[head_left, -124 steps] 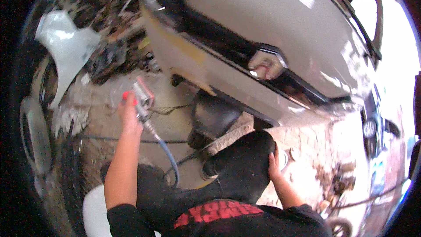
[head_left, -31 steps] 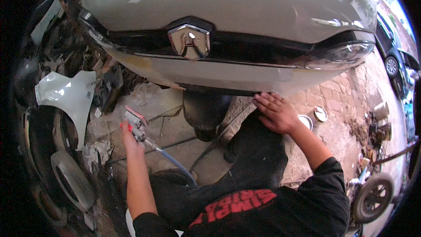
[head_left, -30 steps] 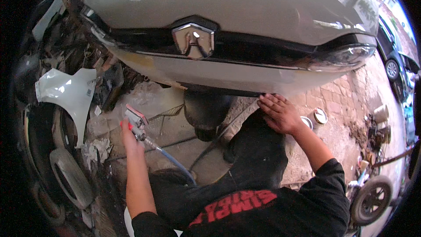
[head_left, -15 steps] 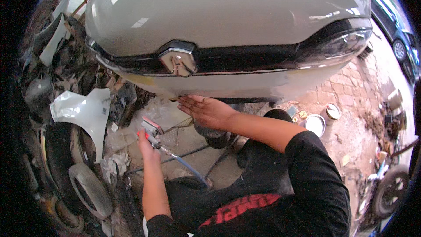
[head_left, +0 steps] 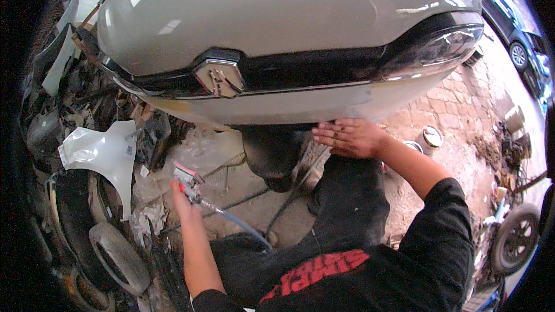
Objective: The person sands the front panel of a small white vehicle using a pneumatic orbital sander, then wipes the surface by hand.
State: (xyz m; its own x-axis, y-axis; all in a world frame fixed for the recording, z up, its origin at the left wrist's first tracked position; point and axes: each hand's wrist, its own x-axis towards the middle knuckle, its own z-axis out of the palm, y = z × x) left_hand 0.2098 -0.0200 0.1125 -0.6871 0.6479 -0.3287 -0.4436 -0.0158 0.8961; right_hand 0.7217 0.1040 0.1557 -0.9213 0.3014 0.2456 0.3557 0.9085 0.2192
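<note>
A car's grey-white front end fills the upper middle: hood (head_left: 289,6), chrome emblem (head_left: 218,75), dark grille strip and bumper (head_left: 306,104) with yellowish patches. My right hand (head_left: 347,137) rests open, fingers flat along the lower edge of the bumper, right of centre. My left hand (head_left: 184,201), low at the left, grips an air sander (head_left: 189,180) with a pinkish pad and red part; a blue hose (head_left: 241,225) runs from it toward my lap. The sander is held apart from the car. A black plastic piece (head_left: 269,150) lies beneath the bumper.
A white fender (head_left: 104,147), tires (head_left: 118,260) and piled scrap parts crowd the left. At the right are tins (head_left: 430,137), buckets (head_left: 513,117), a wheel (head_left: 514,240) and a blue car (head_left: 509,34) beyond brick paving. Dark hoses cross the floor.
Half a second ago my right hand was near the bumper's middle; it has slid rightward along the lower edge. Earlier it held my knee. My left hand still holds the sander.
</note>
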